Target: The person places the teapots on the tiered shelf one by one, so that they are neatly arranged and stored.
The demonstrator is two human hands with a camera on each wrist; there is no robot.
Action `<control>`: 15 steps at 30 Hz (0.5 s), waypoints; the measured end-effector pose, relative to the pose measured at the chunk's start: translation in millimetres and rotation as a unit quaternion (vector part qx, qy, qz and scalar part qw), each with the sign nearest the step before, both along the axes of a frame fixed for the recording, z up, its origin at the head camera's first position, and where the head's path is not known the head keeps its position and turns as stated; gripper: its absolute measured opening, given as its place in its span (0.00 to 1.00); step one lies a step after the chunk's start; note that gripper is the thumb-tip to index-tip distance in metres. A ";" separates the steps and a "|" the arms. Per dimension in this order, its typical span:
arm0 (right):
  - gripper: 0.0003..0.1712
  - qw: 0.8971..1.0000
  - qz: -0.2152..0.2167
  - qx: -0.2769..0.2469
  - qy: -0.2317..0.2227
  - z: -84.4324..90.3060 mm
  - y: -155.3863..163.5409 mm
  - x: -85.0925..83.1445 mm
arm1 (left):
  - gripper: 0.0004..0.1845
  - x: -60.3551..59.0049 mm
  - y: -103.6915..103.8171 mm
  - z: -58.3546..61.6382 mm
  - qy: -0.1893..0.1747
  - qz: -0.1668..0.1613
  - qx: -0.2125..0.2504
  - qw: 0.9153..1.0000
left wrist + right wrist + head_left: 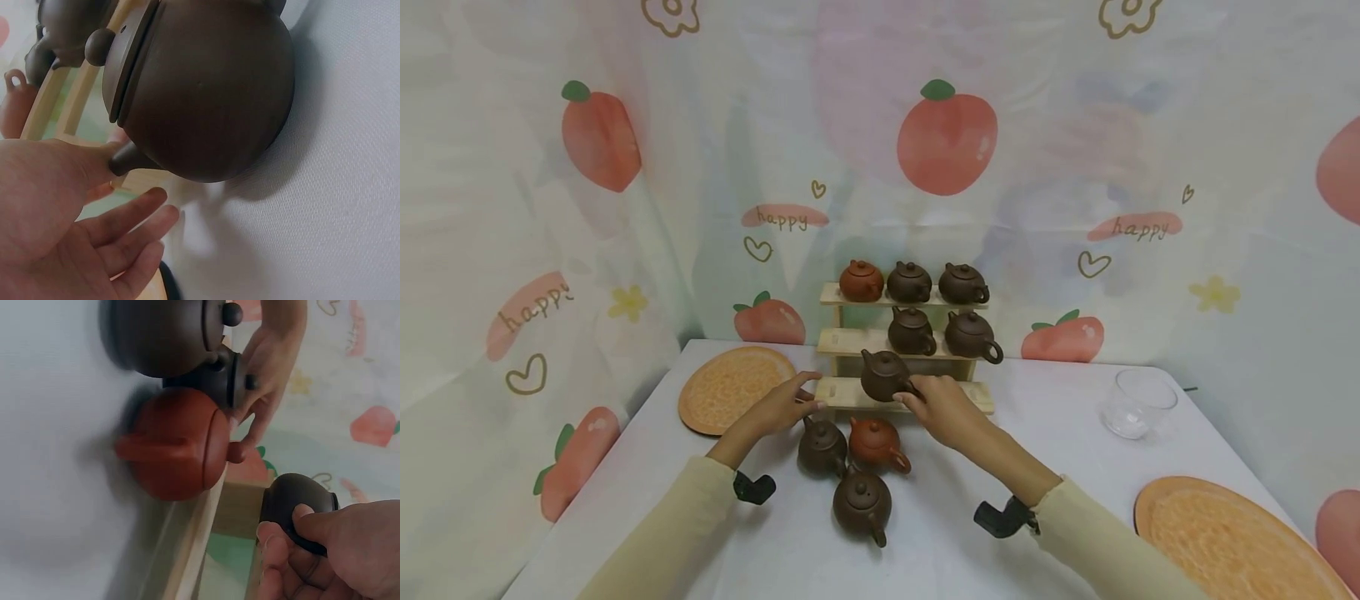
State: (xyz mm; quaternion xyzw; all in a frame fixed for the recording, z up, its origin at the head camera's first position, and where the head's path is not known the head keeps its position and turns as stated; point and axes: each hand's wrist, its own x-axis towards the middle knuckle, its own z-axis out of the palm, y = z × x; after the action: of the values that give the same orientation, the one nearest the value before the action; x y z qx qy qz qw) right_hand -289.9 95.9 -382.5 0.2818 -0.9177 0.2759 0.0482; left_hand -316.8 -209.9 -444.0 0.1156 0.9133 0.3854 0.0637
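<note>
A three-tier wooden shelf (850, 394) stands at the back of the white table. My right hand (917, 398) grips a dark brown teapot (883, 375) by its handle side, on the bottom tier; in the right wrist view my fingers (281, 550) curl round this teapot (300, 503). With straight fingers, my left hand (797, 400) rests at the left end of the bottom tier and holds nothing. Just below it on the table stand a dark teapot (822, 447), a red-brown teapot (877, 442) and another dark teapot (862, 502). In the left wrist view the dark teapot (206, 94) fills the frame beside my open fingers (125, 219).
Three teapots sit on the top tier (910, 282) and two on the middle tier (940, 333). Orange round mats lie at the back left (733, 387) and front right (1232, 533). A clear glass cup (1138, 404) stands at the right. A peach-printed cloth backs the table.
</note>
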 end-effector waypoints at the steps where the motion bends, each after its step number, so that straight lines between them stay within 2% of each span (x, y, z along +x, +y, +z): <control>1: 0.19 1.000 0.000 0.000 0.003 1.8 -3.2 -1.6 | 0.29 0.4 0.1 0.5 -0.001 0.000 0.000 1.000; 6: 0.21 1.000 -0.008 0.000 0.002 11.7 -19.4 -10.4 | 0.29 1.6 0.4 1.4 -0.002 -0.003 0.001 1.000; 15: 0.16 0.999 -0.036 0.009 -0.010 25.0 -43.5 -27.7 | 0.29 0.8 -0.2 0.8 0.000 0.001 0.003 1.000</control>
State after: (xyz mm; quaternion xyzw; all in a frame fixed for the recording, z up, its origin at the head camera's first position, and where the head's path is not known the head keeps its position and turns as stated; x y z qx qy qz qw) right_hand -317.6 52.4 -357.5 0.2459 -0.9302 0.2685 0.0467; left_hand -316.1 -210.2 -443.2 0.1152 0.9123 0.3879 0.0628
